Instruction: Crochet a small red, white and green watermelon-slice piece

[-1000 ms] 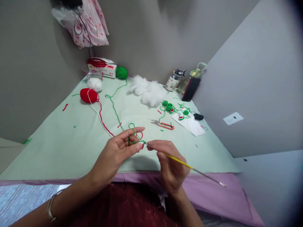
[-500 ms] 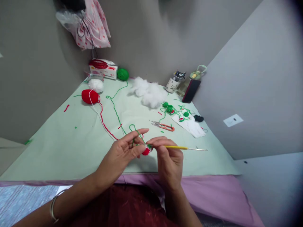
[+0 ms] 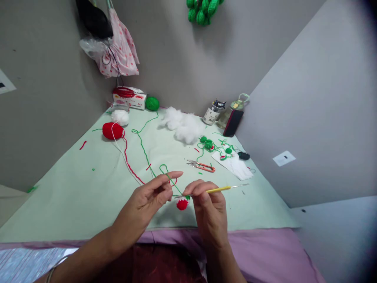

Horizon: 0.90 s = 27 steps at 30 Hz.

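My right hand [image 3: 212, 204] is closed around a crochet hook [image 3: 219, 189] with a yellow handle. Just left of its fingertips a small crocheted piece [image 3: 182, 203], red below with white and green at the top, hangs at the hook's metal shaft. Green yarn [image 3: 173, 184] runs from this piece up over my left hand [image 3: 151, 196]. The left index finger is stretched out under the yarn, while the thumb and other fingers are pinched together on it. A gap separates my left fingertips from the crocheted piece.
Yarn balls in red [image 3: 112, 131], white [image 3: 120, 117] and green [image 3: 152, 103] sit at the back left. White stuffing [image 3: 185, 125] lies mid-table. Thread snips [image 3: 202, 166], small green pieces [image 3: 208, 144], a phone [image 3: 233, 123] and a pen cup [image 3: 211, 114] are toward the right.
My left thumb and fingers have come off the crocheted piece, which now hangs by the hook. The hook has tilted slightly. The view has tipped upward, showing green crocheted items on the wall.
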Each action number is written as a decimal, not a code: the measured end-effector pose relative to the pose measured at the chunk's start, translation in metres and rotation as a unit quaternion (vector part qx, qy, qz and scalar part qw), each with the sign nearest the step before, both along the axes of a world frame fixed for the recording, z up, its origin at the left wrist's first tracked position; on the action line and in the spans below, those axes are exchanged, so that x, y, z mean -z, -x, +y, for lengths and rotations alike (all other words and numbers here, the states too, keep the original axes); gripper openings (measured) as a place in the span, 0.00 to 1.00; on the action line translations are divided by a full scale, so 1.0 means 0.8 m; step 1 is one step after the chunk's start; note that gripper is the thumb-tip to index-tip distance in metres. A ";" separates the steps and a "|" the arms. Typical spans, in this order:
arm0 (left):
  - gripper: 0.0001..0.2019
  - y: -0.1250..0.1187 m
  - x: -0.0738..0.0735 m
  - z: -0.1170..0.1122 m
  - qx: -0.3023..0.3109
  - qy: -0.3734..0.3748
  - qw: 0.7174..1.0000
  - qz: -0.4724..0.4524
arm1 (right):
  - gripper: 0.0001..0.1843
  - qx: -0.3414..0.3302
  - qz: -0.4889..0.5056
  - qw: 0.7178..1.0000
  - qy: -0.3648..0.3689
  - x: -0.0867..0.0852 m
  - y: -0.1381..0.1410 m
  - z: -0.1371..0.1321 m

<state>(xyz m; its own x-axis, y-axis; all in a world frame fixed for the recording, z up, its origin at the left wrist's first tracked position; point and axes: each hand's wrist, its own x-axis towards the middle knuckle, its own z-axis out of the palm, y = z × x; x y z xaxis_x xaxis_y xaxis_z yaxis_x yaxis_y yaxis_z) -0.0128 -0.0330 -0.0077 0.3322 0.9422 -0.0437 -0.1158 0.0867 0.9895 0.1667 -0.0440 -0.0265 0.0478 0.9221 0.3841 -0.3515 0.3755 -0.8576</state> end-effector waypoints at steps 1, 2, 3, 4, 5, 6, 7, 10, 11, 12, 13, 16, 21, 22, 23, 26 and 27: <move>0.14 0.001 -0.003 0.001 -0.001 0.002 1.000 -0.004 | 0.08 0.003 -0.011 1.000 -0.009 0.000 -0.001 0.001; 0.15 0.001 -0.005 0.002 -0.002 0.008 1.000 -0.012 | 0.08 0.003 -0.023 1.000 -0.018 0.000 -0.002 0.001; 0.17 0.000 -0.007 0.003 -0.002 0.016 1.000 -0.025 | 0.08 0.002 -0.032 0.999 -0.029 0.000 -0.003 0.002; 0.19 -0.001 -0.008 0.004 0.005 0.024 0.999 -0.039 | 0.08 -0.002 -0.040 0.998 -0.039 -0.001 -0.003 0.003; 0.21 -0.004 -0.009 0.005 0.018 0.034 0.998 -0.052 | 0.08 -0.008 -0.046 0.998 -0.048 -0.002 -0.004 0.004; 0.23 -0.006 -0.009 0.006 0.038 0.047 0.996 -0.063 | 0.08 -0.015 -0.052 0.997 -0.057 -0.003 -0.004 0.004; 0.25 -0.009 -0.008 0.006 0.059 0.064 0.994 -0.069 | 0.08 -0.022 -0.056 0.996 -0.065 -0.004 -0.003 0.005; 0.28 -0.014 -0.006 0.006 0.088 0.113 0.986 -0.082 | 0.08 -0.032 -0.060 0.995 -0.070 -0.007 -0.002 0.006; 0.28 -0.014 -0.005 0.006 0.079 0.118 0.986 -0.086 | 0.08 -0.035 -0.057 0.996 -0.066 -0.008 0.000 0.006; 0.29 -0.013 -0.004 0.005 0.067 0.113 0.987 -0.087 | 0.08 -0.039 -0.052 0.996 -0.059 -0.009 0.001 0.006; 0.29 -0.011 -0.004 0.004 0.054 0.100 0.990 -0.085 | 0.09 -0.046 -0.047 0.997 -0.050 -0.011 0.002 0.006; 0.27 -0.004 -0.006 0.001 0.036 0.039 0.997 -0.062 | 0.11 -0.063 -0.028 0.997 -0.023 -0.015 0.007 0.007; 0.23 0.003 -0.008 -0.001 -0.029 -0.016 0.998 -0.060 | 0.10 0.005 -0.055 0.998 -0.040 -0.020 0.012 0.010; 0.23 0.003 -0.008 -0.001 -0.039 -0.017 0.997 -0.065 | 0.09 0.025 -0.074 0.996 -0.050 -0.020 0.014 0.010; 0.22 0.004 -0.007 -0.001 -0.051 -0.015 0.996 -0.071 | 0.09 0.041 -0.092 0.993 -0.060 -0.019 0.016 0.010; 0.22 0.007 -0.007 0.000 -0.074 -0.001 0.993 -0.087 | 0.10 0.059 -0.120 0.987 -0.084 -0.018 0.022 0.009; 0.23 0.009 -0.007 0.000 -0.074 0.009 0.993 -0.090 | 0.09 0.061 -0.123 0.986 -0.090 -0.018 0.024 0.009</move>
<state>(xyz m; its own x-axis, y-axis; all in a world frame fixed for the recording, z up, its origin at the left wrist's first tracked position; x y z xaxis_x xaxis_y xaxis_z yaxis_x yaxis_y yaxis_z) -0.0200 -0.0329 -0.0019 0.1950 0.9807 -0.0133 -0.3040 0.0733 0.9499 0.1474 -0.0368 -0.0119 0.0397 0.8306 0.5554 -0.0846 0.5567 -0.8264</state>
